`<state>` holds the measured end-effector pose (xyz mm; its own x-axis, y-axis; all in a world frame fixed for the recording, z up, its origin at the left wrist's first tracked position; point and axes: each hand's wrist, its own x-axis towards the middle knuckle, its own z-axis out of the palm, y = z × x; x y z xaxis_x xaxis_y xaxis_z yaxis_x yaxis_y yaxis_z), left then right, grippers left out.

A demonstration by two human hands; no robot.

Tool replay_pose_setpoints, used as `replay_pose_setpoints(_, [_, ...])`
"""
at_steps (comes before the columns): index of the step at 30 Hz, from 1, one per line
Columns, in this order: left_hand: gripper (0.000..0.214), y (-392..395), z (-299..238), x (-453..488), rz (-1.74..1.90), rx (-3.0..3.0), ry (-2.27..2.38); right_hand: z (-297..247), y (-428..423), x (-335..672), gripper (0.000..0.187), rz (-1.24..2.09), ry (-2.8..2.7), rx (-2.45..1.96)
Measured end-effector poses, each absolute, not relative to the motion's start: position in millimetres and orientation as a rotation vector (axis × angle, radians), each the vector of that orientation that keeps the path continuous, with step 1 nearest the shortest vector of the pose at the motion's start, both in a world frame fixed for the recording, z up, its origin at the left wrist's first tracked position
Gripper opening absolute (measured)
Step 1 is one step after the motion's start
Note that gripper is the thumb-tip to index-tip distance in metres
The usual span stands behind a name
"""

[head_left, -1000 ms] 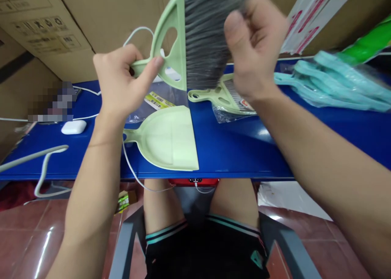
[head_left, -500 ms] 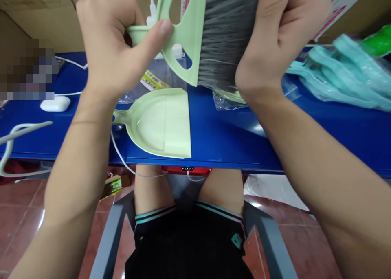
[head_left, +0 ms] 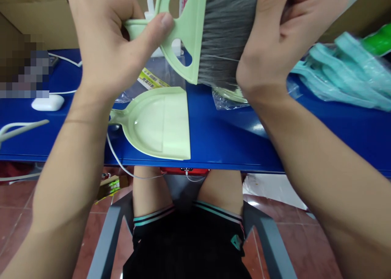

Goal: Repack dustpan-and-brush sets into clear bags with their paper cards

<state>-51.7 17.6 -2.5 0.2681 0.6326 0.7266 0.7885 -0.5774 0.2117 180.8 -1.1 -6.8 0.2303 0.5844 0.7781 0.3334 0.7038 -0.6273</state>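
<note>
A pale green hand brush (head_left: 194, 30) with dark grey bristles is held up above the blue table, lying sideways. My left hand (head_left: 104, 42) grips its handle, the thumb stretched along the green body. At the bristle end, my right hand (head_left: 275, 42) is curled against the grey bristles, its fingertips partly hidden. Below the brush a matching pale green dustpan (head_left: 149, 124) lies on the table near the front edge, its handle pointing left. Part of another pale green item in clear plastic (head_left: 230, 95) shows beneath the bristles.
Turquoise items in clear plastic (head_left: 348, 75) lie at the right of the blue table (head_left: 220, 136). A white mouse-shaped object (head_left: 48, 102) and white cables are at the left. A plastic bag with a yellow label (head_left: 151, 79) lies behind the dustpan. Cardboard boxes (head_left: 39, 18) stand at the back.
My right hand has shifted slightly right and up at the bristle ends, its fingers turning a little. The brush stays in my left hand, and the view has moved slightly.
</note>
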Motion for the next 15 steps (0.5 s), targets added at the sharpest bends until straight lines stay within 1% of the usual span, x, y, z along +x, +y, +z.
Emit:
replay_pose_setpoints(3, [0.056, 17, -2, -50, -1.184, -2.340, -1.361, -10, -1, 183, 0.031, 0.211, -1.375, -0.875])
replay_pose_setpoints(9, [0.061, 23, -4, -52, -1.207, -2.306, -1.298, -16, 3, 193, 0.032, 0.205, -1.397, -0.890])
replay_pose_setpoints(13, [0.063, 23, -4, -53, -1.153, -2.309, -1.298, -13, 4, 194, 0.024, 0.212, -1.377, -0.976])
replay_pose_setpoints(15, [0.063, 22, -4, -53, -1.133, -2.297, -1.319, -10, 3, 192, 0.032, 0.198, -1.386, -1.051])
